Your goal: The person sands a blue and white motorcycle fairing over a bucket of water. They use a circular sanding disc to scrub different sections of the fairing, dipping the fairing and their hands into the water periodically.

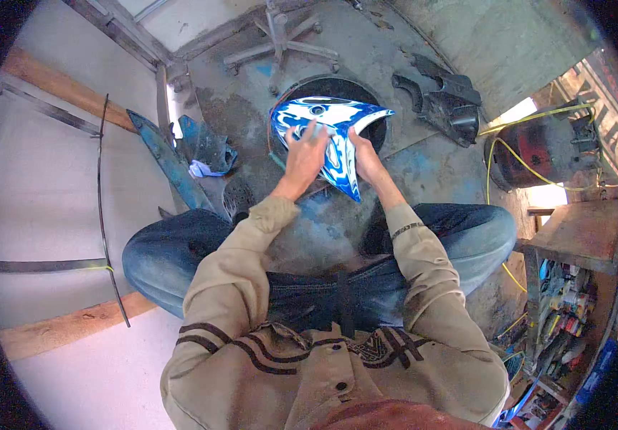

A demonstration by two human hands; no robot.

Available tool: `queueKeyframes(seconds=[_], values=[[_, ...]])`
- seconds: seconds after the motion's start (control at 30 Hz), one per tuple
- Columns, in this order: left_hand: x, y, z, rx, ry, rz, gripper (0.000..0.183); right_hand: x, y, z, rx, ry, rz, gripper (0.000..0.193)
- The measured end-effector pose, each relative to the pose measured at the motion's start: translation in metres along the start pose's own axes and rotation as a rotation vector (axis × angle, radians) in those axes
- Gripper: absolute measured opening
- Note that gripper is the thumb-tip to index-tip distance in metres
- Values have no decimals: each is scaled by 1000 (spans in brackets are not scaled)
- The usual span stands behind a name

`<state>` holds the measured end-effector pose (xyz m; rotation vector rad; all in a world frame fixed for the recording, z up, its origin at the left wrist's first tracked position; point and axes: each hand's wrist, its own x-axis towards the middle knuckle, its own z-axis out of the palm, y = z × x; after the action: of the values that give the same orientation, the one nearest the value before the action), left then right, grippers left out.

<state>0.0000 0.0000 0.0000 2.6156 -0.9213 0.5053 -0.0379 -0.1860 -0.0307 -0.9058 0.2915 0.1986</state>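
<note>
A blue-and-white swirl-patterned curved panel (pixel 339 154), shaped like a motorcycle fairing with pointed ends and a round hole, is held over a dark round basin (pixel 377 140). My right hand (pixel 368 159) grips its right edge, with the thumb on the face and the other fingers mostly hidden behind. My left hand (pixel 305 159) presses on the panel's left part with bent fingers. A small pale greyish piece shows by those fingertips; its kind is too blurred to tell.
Black plastic vehicle parts (pixel 447 97) lie at the far right. A chair base (pixel 278 39) stands beyond the basin. A dark drum-like container (pixel 538 152) with a yellow cord and a cluttered wooden shelf (pixel 581 233) are on the right. A blue board (pixel 169 165) and crumpled cloth (pixel 208 168) lie left.
</note>
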Motion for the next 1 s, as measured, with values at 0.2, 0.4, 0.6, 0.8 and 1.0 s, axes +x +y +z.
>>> queueKeyframes(seconds=[0.2,0.4,0.6,0.8,1.0], values=[[10,-17,-10,47,50,35,29,1,-5,2,-26,45,-20,57],[9,14,-14,-67,42,92,30,-1,-2,-4,-58,29,-47,59],[2,5,-6,-21,61,49,29,0,-1,0,-52,27,-30,60],[8,-8,-17,26,22,68,32,-1,0,1,-52,22,-37,60],[2,6,-13,19,31,170,32,-5,-5,5,-65,34,-25,57]])
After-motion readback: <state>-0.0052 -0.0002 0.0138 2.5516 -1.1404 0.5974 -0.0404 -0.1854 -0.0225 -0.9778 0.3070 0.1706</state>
